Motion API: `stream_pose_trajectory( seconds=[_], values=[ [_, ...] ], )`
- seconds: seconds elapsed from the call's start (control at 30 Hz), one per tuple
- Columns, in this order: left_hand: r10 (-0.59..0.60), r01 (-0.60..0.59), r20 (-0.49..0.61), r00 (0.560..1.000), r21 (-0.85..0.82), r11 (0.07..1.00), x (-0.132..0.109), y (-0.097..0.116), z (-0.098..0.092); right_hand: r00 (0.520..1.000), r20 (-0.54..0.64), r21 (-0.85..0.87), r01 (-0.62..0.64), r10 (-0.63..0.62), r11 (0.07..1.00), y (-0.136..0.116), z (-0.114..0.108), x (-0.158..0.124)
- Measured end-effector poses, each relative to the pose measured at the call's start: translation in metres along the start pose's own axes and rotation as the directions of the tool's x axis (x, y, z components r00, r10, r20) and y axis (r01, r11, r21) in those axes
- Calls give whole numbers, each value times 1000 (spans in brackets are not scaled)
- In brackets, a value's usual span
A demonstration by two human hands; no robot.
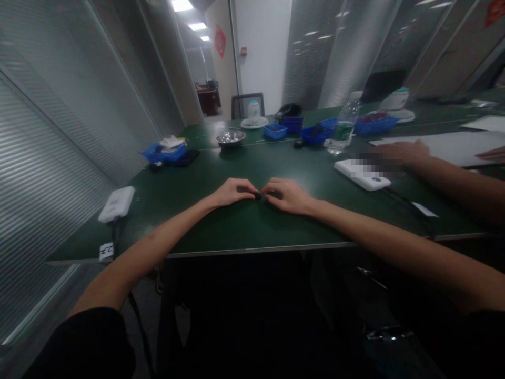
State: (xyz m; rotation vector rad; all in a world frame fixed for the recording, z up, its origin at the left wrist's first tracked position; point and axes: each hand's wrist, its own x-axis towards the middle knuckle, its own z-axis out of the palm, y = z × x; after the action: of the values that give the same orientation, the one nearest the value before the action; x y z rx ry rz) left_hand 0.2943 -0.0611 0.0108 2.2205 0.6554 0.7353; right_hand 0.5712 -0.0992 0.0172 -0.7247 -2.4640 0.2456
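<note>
My left hand (232, 192) rests low over the table with thumb and fingertips pinched on a small black object (258, 196). Opposite it, my right hand (287, 195) has its fingers drawn together, and its fingertips meet the same small piece from the right. The object is dark and tiny, so its kind is not clear. Both hands are over the green table (236, 231), a little back from its front edge.
A white power bank (117, 204) with a cable lies left, another white device (363, 176) right. Behind are a metal bowl (230, 138), blue trays (275, 131) and a water bottle (344, 125). A co-worker's arm (453, 176) reaches in at right, over white paper (450, 145).
</note>
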Motion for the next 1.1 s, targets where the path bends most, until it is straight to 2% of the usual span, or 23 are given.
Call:
stream_pose_trajectory(
  seconds=[0.13,0.27,0.4,0.5,0.6,0.77,1.0,1.1],
  values=[
    [27,-27,7,1000,-7,1000,1,0,2,1000,12,-28,8,-8,1000,-1,2,0],
    [-15,14,16,1000,15,1000,1,-1,1,999,-23,-40,-38,37,998,-1,3,1],
    [-30,29,20,999,48,998,1,-3,-1,986,-52,-106,-161,157,981,1,4,2],
    [-26,24,19,999,88,996,0,-1,-1,959,-56,-189,-282,277,941,2,2,2],
    [-4,2,23,1000,117,993,0,3,-1,936,-55,-239,-349,347,906,2,0,1],
    [19,-19,5,1000,208,978,1,11,1,924,-55,-267,-378,378,886,2,-1,1],
    [89,-99,49,995,273,957,7,20,15,921,-58,-281,-385,385,879,2,-1,1],
    [92,-104,53,994,312,944,6,16,10,921,-57,-281,-386,386,878,2,-1,1]
  ],
)
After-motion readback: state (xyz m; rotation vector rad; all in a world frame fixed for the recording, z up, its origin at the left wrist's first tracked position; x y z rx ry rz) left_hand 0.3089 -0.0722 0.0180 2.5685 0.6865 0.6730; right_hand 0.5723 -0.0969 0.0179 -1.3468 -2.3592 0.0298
